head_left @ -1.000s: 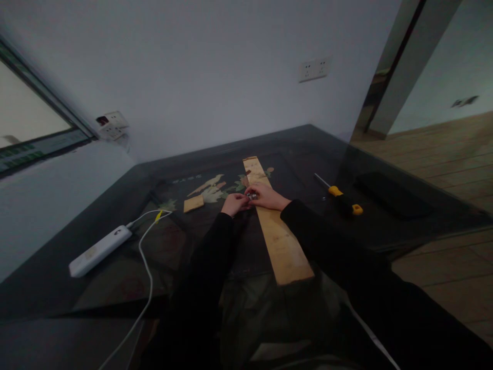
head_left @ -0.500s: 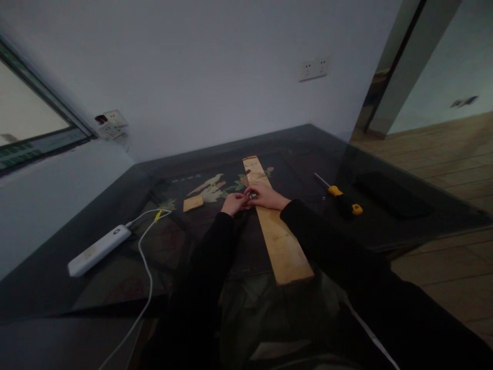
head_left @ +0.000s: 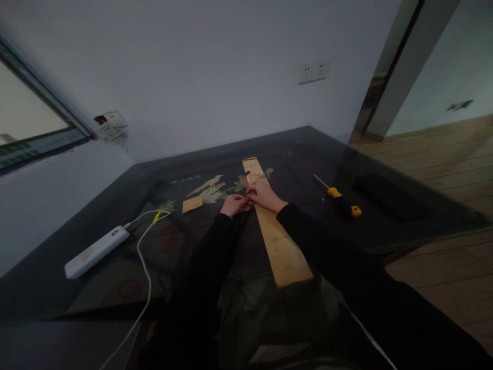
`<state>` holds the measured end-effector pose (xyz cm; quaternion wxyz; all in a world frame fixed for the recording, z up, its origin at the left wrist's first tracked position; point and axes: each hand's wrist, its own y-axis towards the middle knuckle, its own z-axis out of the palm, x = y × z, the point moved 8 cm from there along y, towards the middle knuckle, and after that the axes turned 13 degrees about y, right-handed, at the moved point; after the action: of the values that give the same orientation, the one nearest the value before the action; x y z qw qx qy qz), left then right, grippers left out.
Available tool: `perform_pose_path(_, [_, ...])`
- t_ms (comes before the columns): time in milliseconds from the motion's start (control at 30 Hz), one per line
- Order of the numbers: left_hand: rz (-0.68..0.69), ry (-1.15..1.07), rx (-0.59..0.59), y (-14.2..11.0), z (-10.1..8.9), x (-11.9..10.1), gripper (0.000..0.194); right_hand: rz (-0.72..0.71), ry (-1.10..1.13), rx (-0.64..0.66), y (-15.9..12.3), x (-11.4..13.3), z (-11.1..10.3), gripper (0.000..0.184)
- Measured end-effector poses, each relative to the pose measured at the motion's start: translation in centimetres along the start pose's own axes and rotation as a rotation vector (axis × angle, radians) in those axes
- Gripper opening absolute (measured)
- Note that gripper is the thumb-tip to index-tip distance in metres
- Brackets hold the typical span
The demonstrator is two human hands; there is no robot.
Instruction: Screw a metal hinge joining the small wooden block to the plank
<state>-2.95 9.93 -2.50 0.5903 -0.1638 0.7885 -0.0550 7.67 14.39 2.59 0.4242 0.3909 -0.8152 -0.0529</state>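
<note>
A long, narrow wooden board lies lengthwise on the dark table, its near end toward me. My right hand rests across the board, fingers bent and pinched near its left edge. Beside that edge, my left hand meets the right fingertips with its own fingers closed. Between the fingertips shows a small shiny metal piece, too small and dark to name. Which hand carries it is hard to see, though both sets of fingers are around it.
A small square wooden piece lies to the left. Farther left is a white power bank with a white cable. On the right are a yellow-and-black screwdriver and a dark flat object. A wall stands behind the table.
My fingers have shifted slightly about the metal piece, which now sits a little lower and is less visible. The board has stayed in place; the view has moved slightly.
</note>
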Motion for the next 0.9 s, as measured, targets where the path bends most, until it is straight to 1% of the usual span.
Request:
perform_pose_path(133, [0.003, 0.011, -0.002, -0.1, 0.0, -0.1, 0.019, 0.016, -0.078, -0.027, 0.0, 0.6, -0.1, 0.011])
perform_pose_path(267, [0.012, 0.016, 0.003, -0.1, 0.1, -0.2, 0.021, 0.034, -0.108, -0.016, 0.0, 0.6, -0.1, 0.013])
perform_pose_path(500, [0.002, 0.026, -0.008, -0.2, 0.2, -0.3, 0.016, 0.034, -0.041, -0.109, -0.5, 0.9, -0.8, 0.010])
perform_pose_path(600, [0.003, 0.027, -0.005, -0.3, 0.2, -0.3, 0.016, 0.060, 0.138, -0.184, -0.5, 0.6, -1.4, 0.010])
perform_pose_path(767, [0.006, 0.039, -0.006, -0.1, 0.1, -0.1, 0.017, 0.224, 0.695, -0.322, -0.3, -1.5, -2.0, 0.007])
perform_pose_path(833, [0.001, 0.044, -0.010, 0.0, 0.1, 0.0, 0.016, 0.276, 0.865, -0.351, -0.5, -2.1, -2.1, 0.009])
perform_pose_path(900, [0.001, 0.046, -0.012, 0.1, 0.1, 0.0, 0.015, 0.324, 0.955, -0.340, -0.8, -2.4, -2.1, 0.014])
